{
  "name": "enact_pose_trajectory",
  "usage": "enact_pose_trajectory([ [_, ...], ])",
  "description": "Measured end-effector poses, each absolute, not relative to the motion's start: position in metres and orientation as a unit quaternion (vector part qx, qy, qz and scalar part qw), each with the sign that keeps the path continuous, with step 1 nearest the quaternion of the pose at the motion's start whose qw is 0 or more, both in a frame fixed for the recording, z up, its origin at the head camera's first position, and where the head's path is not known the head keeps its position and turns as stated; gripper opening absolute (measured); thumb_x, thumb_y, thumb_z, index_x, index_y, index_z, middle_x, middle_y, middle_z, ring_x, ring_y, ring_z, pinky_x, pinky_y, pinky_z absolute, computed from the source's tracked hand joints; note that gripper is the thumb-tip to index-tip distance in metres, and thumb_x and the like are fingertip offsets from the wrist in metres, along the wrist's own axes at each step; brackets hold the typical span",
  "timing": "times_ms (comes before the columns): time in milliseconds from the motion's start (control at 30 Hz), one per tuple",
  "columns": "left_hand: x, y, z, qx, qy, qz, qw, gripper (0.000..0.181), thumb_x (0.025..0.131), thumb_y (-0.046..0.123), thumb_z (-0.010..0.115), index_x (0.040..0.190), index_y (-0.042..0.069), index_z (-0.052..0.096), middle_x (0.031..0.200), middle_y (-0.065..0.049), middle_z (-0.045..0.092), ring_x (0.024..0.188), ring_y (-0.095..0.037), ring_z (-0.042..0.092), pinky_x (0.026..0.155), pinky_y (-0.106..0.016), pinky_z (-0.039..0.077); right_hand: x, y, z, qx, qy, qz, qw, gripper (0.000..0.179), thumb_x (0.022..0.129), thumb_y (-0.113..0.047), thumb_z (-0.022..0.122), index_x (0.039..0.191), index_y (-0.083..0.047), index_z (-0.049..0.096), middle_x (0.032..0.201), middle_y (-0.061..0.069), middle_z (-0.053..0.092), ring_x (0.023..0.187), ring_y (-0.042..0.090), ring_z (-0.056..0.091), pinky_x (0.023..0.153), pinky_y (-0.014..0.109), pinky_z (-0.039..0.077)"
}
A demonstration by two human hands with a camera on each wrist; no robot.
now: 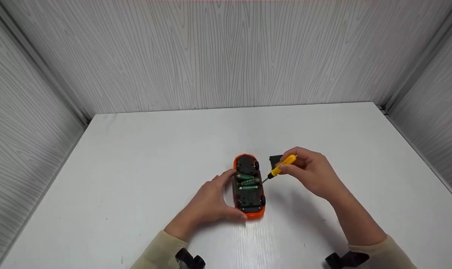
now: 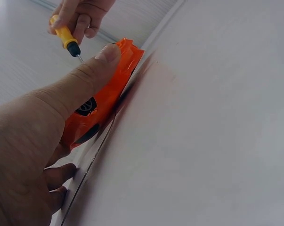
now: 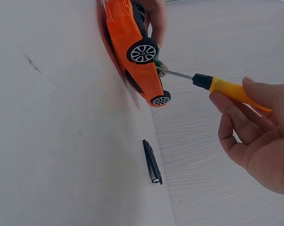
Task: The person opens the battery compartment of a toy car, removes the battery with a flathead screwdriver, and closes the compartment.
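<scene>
left hand (image 1: 209,201) gripping car (image 1: 249,201), screwdriver (image 1: 282,166) at its side, table's back edge (image 1: 196,110) distant

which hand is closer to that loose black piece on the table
Right. The right hand, pinching the yellow screwdriver, partly covers the black piece in the head view; the left hand holds the toy car, across it from the piece.

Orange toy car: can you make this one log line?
left hand: grips orange toy car; right hand: holds yellow screwdriver; car: underside up, batteries showing; black piece: on table
</scene>
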State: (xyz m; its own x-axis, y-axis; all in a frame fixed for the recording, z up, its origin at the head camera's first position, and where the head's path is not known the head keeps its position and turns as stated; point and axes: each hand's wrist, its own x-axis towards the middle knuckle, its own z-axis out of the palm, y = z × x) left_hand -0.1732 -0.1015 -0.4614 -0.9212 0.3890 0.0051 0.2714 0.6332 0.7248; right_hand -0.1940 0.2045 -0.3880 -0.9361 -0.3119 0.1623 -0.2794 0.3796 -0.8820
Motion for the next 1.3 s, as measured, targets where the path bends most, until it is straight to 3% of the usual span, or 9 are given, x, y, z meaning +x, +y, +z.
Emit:
enact_pose_trajectory([
  [333,-0.174,-0.1,-0.463,0.191,0.9,0.387,0.065,0.128,0.058,0.063,0.1,0.164,0.025,0.039,0.156,-0.004,0.054,0.139,-0.032,0.052,0.116,-0.052,0.041,-0.188,0.2,-0.386,-0.192,0.838,-0.51,-0.003,0.013,0.096,-0.01,0.08,0.107,-0.014,0.074,0.1,0.003,0.077,0.089,0.02,0.076,0.081,0.029,0.061],
  [633,-0.175,-0.101,-0.465,0.196,0.899,0.387,0.059,0.127,0.059,0.063,0.099,0.164,0.023,0.039,0.156,-0.003,0.054,0.14,-0.03,0.052,0.116,-0.051,0.042,-0.192,0.201,-0.39,-0.195,0.831,-0.52,0.016,0.011,0.097,-0.011,0.079,0.107,-0.012,0.074,0.103,0.006,0.077,0.096,0.038,0.076,0.084,0.032,0.062],
  [933,-0.176,-0.101,-0.465,0.199,0.9,0.384,0.056,0.128,0.057,0.061,0.101,0.163,0.026,0.04,0.155,-0.002,0.055,0.139,-0.029,0.053,0.115,-0.049,0.042,-0.203,0.211,-0.398,-0.172,0.813,-0.554,0.047,0.013,0.101,-0.016,0.076,0.111,-0.009,0.072,0.106,0.01,0.078,0.1,0.042,0.075,0.088,0.033,0.06],
  [1300,-0.176,-0.102,-0.465,0.193,0.899,0.388,0.06,0.13,0.056,0.061,0.101,0.164,0.025,0.039,0.156,-0.003,0.054,0.141,-0.031,0.051,0.116,-0.051,0.041,-0.212,0.22,-0.409,-0.147,0.79,-0.591,0.072,0.029,0.102,-0.02,0.074,0.12,0.001,0.066,0.111,0.015,0.077,0.103,0.044,0.075,0.088,0.033,0.06],
])
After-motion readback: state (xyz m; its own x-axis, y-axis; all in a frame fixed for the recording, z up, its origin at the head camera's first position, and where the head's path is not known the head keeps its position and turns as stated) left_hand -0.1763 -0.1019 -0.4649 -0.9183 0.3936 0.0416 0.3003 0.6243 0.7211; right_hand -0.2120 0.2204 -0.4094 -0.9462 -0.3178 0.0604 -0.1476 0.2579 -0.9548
